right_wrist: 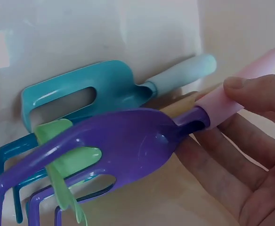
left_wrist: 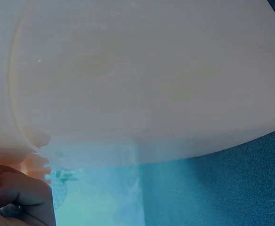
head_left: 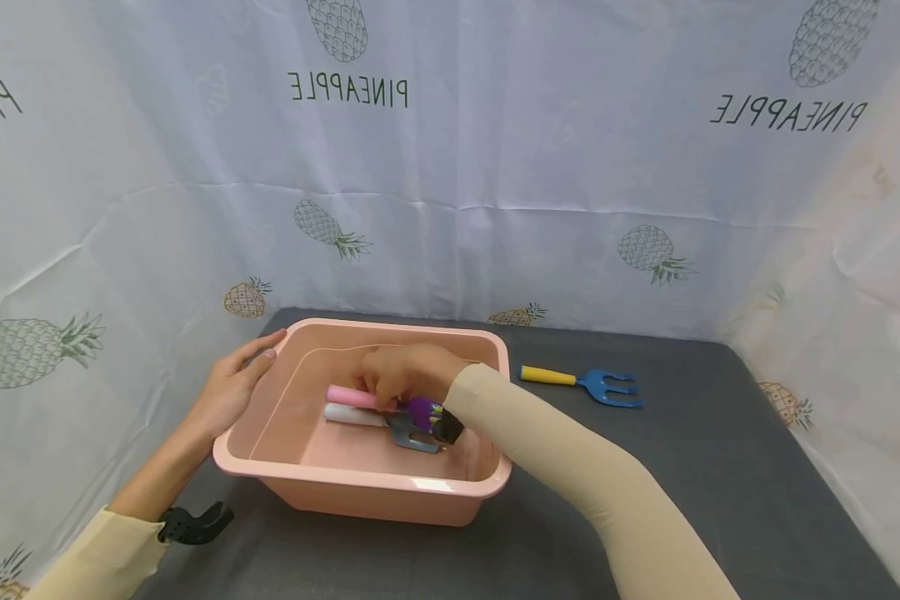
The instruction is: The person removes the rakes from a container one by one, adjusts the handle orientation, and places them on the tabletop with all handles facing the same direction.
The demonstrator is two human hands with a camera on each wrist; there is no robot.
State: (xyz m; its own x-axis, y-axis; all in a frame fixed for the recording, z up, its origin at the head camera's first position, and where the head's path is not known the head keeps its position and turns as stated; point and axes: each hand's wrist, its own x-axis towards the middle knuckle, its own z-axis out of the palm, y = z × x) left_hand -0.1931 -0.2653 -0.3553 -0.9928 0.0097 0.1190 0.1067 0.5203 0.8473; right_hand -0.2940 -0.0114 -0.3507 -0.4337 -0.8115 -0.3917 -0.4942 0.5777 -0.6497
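A pink plastic basin (head_left: 367, 477) stands on the dark table. My left hand (head_left: 228, 392) grips its left rim; in the left wrist view, curled fingers (left_wrist: 31, 190) show at the basin's edge. Inside the basin, my right hand (head_left: 412, 371) pinches the pink handle of a purple hand fork (right_wrist: 133, 141) between thumb and fingers. Beside it lies a blue garden tool with a white handle (right_wrist: 184, 74), its head having a slot. Under the purple fork, the right wrist view shows a light green piece (right_wrist: 76, 165) and a tan handle (right_wrist: 177, 107), both partly hidden.
A blue hand fork with a yellow handle (head_left: 547, 376) lies on the dark table (head_left: 682, 467), right of the basin. White cloth (head_left: 495, 150) with pineapple prints hangs behind and at both sides.
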